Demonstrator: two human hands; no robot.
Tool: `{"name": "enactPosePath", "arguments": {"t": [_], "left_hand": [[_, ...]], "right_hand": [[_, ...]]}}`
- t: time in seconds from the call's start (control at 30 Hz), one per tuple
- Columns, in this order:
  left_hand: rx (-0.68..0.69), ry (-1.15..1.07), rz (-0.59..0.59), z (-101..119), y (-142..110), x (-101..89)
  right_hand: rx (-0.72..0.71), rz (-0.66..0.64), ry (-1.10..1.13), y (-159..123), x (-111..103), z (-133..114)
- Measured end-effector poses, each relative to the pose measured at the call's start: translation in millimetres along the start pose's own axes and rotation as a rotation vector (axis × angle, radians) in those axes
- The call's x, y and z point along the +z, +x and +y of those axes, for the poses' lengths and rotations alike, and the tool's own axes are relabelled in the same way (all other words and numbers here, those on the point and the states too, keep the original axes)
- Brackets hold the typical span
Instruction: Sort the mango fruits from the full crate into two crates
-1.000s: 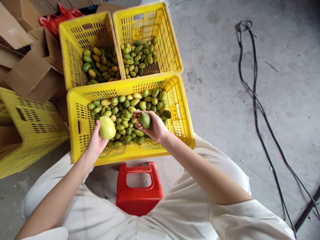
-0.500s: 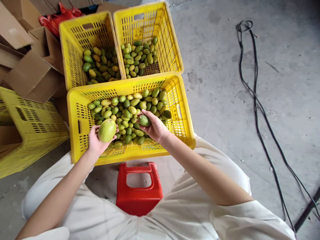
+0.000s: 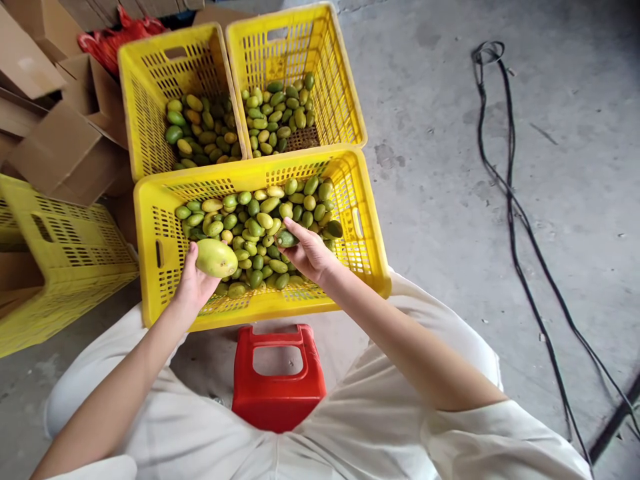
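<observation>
My left hand (image 3: pixel 196 280) holds a large yellow-green oval fruit (image 3: pixel 217 259), perhaps a mango, over the left part of the near yellow crate (image 3: pixel 260 175). Closed around a smaller dark green fruit (image 3: pixel 287 239), my right hand (image 3: pixel 313 252) is above the middle of the same crate. Many green and yellow oval fruits (image 3: pixel 257 277) lie loose inside beneath both hands. Part of the green fruit is covered by the right fingers and thumb.
Behind stand two more yellow crates, a left one (image 3: pixel 125 100) and a right one (image 3: pixel 357 100), with similar fruit. Cardboard boxes (image 3: pixel 65 150) and another yellow crate (image 3: pixel 75 267) are at left. A red stool (image 3: pixel 277 393) sits between my legs; a black cable (image 3: pixel 510 193) crosses the floor.
In my left hand the large fruit has turned from upright to lying sideways, its end now pointing right. My right hand has tilted slightly, hiding more of the green fruit.
</observation>
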State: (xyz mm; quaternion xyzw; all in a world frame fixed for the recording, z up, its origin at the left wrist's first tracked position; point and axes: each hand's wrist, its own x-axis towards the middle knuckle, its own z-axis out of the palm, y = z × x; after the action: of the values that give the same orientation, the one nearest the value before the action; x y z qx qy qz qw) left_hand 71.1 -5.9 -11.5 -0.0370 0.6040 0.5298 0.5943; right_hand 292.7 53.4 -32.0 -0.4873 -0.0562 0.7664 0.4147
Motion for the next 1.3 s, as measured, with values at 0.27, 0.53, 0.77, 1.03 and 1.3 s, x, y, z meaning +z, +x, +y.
{"name": "enactPosePath", "arguments": {"t": [0.27,0.53,0.77,1.03,1.3], "left_hand": [[-0.091,-0.054,-0.051,8,-6,8.1],[-0.060,-0.024,-0.071,2,-1,3.8],[-0.135,-0.044,-0.026,9,1,2.0],[-0.258,0.013,0.027,5,2,2.3],[-0.330,-0.007,-0.143,12,-2,-2.0]], "right_hand": [[0.061,-0.051,-0.048,-1,-8,0],[0.066,-0.201,-0.013,-2,-6,2],[0.068,-0.166,-0.052,-14,1,-2],[0.150,-0.245,-0.119,-10,1,-8],[0.048,-0.233,-0.057,-9,1,-5]]}}
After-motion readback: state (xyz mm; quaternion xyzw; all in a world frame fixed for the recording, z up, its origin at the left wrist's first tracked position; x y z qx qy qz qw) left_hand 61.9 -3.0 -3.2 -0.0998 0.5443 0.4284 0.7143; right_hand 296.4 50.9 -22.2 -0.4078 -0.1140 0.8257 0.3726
